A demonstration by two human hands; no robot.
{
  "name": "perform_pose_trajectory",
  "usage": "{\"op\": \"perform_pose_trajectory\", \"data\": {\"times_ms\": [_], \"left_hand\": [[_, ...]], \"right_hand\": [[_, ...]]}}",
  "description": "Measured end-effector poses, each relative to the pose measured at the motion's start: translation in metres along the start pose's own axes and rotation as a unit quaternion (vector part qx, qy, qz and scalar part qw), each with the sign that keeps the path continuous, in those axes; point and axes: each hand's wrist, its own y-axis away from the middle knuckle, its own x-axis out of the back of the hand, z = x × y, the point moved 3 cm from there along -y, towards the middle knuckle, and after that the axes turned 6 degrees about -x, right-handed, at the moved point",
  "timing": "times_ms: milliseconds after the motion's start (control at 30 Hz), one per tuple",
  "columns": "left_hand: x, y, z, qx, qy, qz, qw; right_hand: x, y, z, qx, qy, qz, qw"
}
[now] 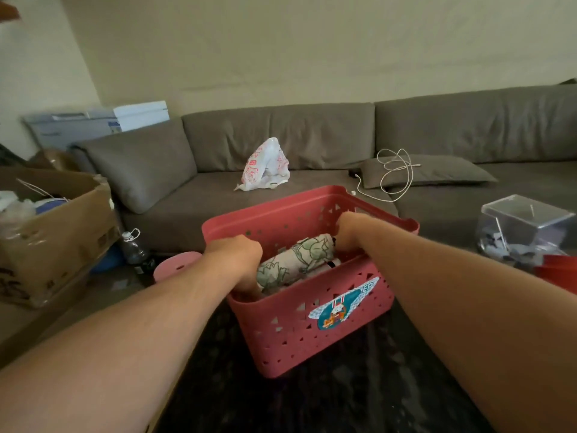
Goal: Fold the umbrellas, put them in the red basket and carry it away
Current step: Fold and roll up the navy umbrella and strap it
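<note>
Reaching out from the bottom of the view, two bare arms stretch over a dark table (312, 401) to a red basket (312, 332). It has little triangle holes in its walls and a bright sticker (340, 304) on the near side. The left hand (237, 254) curls its fingers over the left rim and holds it tight. The right hand (351, 231) is bent over the right rim and grips it too. Whether the basket rests on the table or hangs just above it, I cannot tell.

Inside the basket lies a folded umbrella (296, 260) — pale cloth with green leaf drawings, rolled up and lying on its side between the two hands. Something dark shows just beside its right end, but it is too hidden to name.

Left of the basket sit a pink round thing (178, 265), a plastic bottle (132, 246) and a big cardboard box (62, 232) full of stuff. On the right stands a clear plastic box (524, 229).

Farther back is a long grey-brown sofa (312, 132). On its seat lie a white plastic bag (265, 167) with red print and a white cable (396, 173) — the cable loops over a flat cushion (437, 173).
</note>
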Motion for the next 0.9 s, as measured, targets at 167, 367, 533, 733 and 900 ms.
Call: {"op": "perform_pose_trajectory", "data": {"times_ms": [167, 367, 533, 733, 900], "left_hand": [[-0.004, -0.008, -0.006, -0.039, 0.029, -0.022, 0.999], [-0.001, 0.001, -0.006, -0.079, 0.16, 0.139, 0.974], [-0.001, 0.031, -0.013, -0.005, 0.535, 0.268, 0.801], [0.03, 0.136, 0.057, -0.08, 0.463, 0.473, 0.745], [0.007, 0.185, 0.178, -0.244, 0.44, 0.44, 0.744]], "right_hand": [[-0.001, -0.003, 0.0, 0.02, 0.029, -0.016, 0.999], [0.038, 0.048, 0.017, 0.072, -0.104, 0.165, 0.978], [0.054, 0.144, 0.103, 0.119, -0.065, 0.203, 0.97], [0.007, 0.244, 0.266, -0.142, -0.178, 0.209, 0.951], [-0.074, 0.293, 0.302, -0.258, -0.255, 0.182, 0.914]]}}
